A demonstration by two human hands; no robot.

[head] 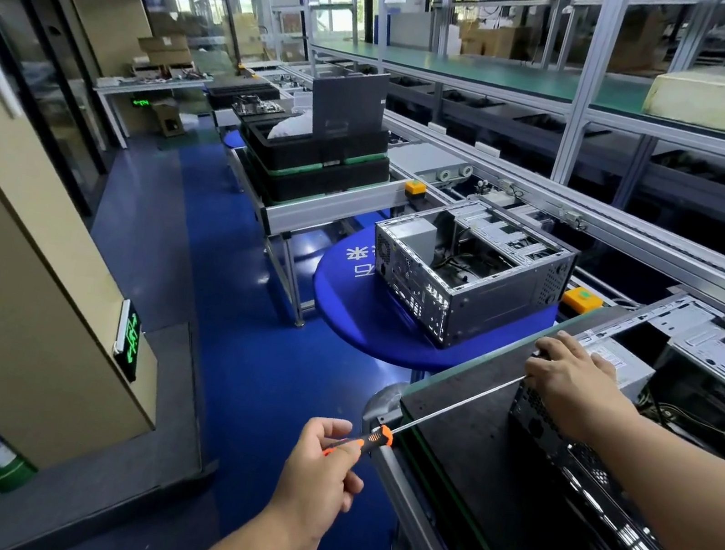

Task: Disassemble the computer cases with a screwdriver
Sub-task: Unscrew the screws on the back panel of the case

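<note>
Screwdriver (377, 435) handle in left hand (319, 464)

Computer case (569, 458) on dark workbench (471, 418).

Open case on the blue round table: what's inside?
Inside the open case: a grey power supply box in the rear corner, loose cables near the middle, and metal drive bays along the far side. The floor of the case is dark and mostly hidden by its walls.
</note>
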